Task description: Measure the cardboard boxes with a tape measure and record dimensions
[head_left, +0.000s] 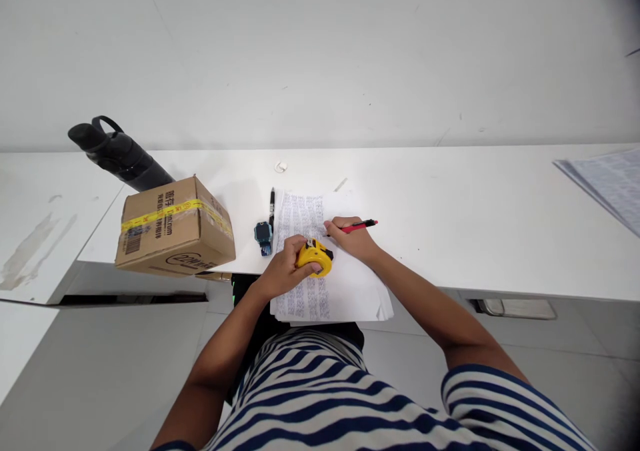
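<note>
One yellow tape measure [320,258], one red pen [359,227]

The left hand [285,268] is curled around the tape measure, which is over the paper stack [353,294] at the tabletop [480,224]'s near edge. The right hand [354,240] pinches the red pen farther in from that edge. The paper stack juts past it. A cardboard box [165,231] stands by the near left corner, a dark bottle [127,161] behind.

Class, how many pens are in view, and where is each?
2: the slim red and black pen in the right hand; the slim black pen left of the white paper stack. Others may be hidden.
</note>
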`<state>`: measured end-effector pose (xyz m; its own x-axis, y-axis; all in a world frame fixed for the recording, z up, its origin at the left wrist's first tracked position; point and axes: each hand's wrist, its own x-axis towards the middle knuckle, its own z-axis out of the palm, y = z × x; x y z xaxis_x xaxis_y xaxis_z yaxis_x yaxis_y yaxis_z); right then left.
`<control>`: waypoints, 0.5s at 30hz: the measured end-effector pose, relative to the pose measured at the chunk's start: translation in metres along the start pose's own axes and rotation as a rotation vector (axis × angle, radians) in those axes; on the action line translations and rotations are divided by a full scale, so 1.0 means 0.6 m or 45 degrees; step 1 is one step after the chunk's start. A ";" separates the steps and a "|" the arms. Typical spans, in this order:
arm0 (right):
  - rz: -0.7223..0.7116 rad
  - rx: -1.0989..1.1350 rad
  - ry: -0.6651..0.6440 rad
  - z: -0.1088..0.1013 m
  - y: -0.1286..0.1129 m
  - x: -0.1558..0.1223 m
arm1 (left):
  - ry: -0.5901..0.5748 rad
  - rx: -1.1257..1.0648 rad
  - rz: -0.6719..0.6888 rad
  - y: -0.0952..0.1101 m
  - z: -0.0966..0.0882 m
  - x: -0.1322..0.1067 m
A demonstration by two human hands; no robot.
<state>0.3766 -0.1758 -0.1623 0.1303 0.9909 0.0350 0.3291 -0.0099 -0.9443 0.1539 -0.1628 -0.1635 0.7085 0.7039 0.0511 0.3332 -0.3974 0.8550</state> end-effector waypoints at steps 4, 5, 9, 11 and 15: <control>-0.007 -0.030 -0.087 -0.002 0.000 0.002 | -0.012 0.072 0.037 -0.008 0.002 -0.002; -0.008 -0.034 -0.084 -0.002 0.000 0.003 | -0.016 0.081 0.042 -0.009 0.002 -0.002; -0.013 -0.032 -0.053 -0.002 -0.001 0.001 | -0.017 0.099 0.022 -0.003 -0.001 -0.003; -0.010 -0.028 -0.039 -0.001 -0.001 0.000 | -0.034 0.109 -0.012 0.004 -0.004 -0.003; 0.006 -0.022 -0.008 -0.002 -0.001 0.000 | -0.060 0.122 -0.035 0.015 -0.008 -0.003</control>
<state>0.3775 -0.1762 -0.1615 0.1256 0.9917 0.0286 0.3446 -0.0166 -0.9386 0.1526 -0.1646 -0.1536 0.7260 0.6877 0.0022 0.4090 -0.4344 0.8025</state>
